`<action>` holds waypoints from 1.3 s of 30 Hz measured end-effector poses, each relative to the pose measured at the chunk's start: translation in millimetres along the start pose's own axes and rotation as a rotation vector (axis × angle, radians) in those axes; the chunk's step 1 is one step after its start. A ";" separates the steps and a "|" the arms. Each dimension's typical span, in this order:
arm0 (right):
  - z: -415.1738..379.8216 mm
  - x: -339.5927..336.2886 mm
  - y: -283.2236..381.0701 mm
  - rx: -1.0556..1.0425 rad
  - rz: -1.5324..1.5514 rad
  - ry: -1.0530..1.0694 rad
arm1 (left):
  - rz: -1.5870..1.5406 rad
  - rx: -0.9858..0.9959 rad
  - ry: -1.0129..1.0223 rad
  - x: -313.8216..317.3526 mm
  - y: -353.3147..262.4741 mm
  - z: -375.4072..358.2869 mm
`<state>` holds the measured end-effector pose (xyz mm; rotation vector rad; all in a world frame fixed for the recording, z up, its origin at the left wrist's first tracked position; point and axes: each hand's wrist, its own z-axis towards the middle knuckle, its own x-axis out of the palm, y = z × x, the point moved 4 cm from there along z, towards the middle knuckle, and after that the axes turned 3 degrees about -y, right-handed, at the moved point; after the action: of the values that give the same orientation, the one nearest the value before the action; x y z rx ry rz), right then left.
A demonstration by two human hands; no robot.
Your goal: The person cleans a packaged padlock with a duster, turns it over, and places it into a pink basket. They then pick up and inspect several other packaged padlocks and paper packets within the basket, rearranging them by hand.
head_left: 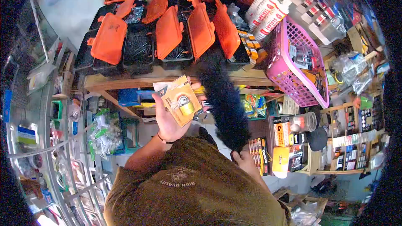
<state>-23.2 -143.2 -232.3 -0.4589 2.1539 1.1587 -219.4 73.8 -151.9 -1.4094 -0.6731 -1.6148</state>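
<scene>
My left hand is raised in front of my chest with the fingers closed around an orange padlock pack. Its front faces up and shows a brass-coloured padlock shape. Low on the right, my right hand grips the handle end of a black feather duster, and much of the handle is hidden. The duster's fluffy head slants up and to the left, overlapping the front edge of the wooden shelf. Its tip is close to the black bins with orange lids.
More black bins of small hardware line the shelf. At right stand a pink basket, white sealant tubes and boxed goods. A metal rack with bagged items runs along the left.
</scene>
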 end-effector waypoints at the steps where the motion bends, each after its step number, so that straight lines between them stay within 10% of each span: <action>1: -1.7 0.3 3.8 -0.017 -0.228 0.044 | -0.098 0.022 0.051 -5.0 -1.9 -0.1; 3: -5.6 2.9 1.1 -0.168 -0.022 0.018 | 0.009 0.136 -0.260 -11.3 -4.9 -4.0; 9: 5.2 -5.0 10.1 -0.255 -0.271 0.001 | 0.021 0.167 0.127 -0.7 -6.6 0.2; 10: 4.1 -9.5 27.7 -0.254 -0.282 0.064 | 0.368 0.019 -0.188 -16.4 -1.8 -2.5; 14: 12.9 0.1 3.4 -0.105 -0.159 0.004 | -0.196 0.167 -0.183 -11.4 -7.5 -4.2; 15: 15.1 4.1 -0.8 -0.167 -0.179 0.032 | -0.418 0.095 0.167 -15.1 -11.0 -1.7; 19: 12.2 2.2 21.2 -0.224 -0.317 0.160 | -0.051 0.001 0.166 -25.7 -11.1 6.9; 23: 11.6 -1.8 29.9 -0.027 -0.064 0.015 | -0.282 0.191 -0.269 -31.2 -20.7 -1.8; 25: 13.6 1.6 31.8 -0.363 -0.298 0.161 | -0.035 0.015 0.041 -21.0 -19.6 6.6; 27: 16.0 3.3 27.9 -0.201 -0.184 0.136 | -0.041 0.030 0.055 -25.5 -17.7 3.7; 29: 18.5 6.2 12.0 -0.034 -0.074 0.110 | -0.060 0.209 -0.384 -43.8 -21.6 -9.4; 32: 19.1 2.8 24.1 -0.357 -0.365 0.206 | 0.002 0.086 -0.076 -23.3 -17.4 1.2; 37: 19.6 0.9 21.3 -0.085 -0.304 0.118 | -0.519 0.126 0.235 6.4 -27.0 5.4; 38: 19.9 0.9 20.3 -0.111 -0.285 0.087 | -0.038 0.196 -0.262 2.3 -17.6 1.0; 39: 20.4 -0.8 22.3 -0.112 -0.285 0.089 | 0.072 0.101 0.052 -14.5 -16.1 3.5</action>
<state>-27.7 -113.9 -226.4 -0.8521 2.0213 1.1176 -231.8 88.2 -163.0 -1.2995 -0.6577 -1.5350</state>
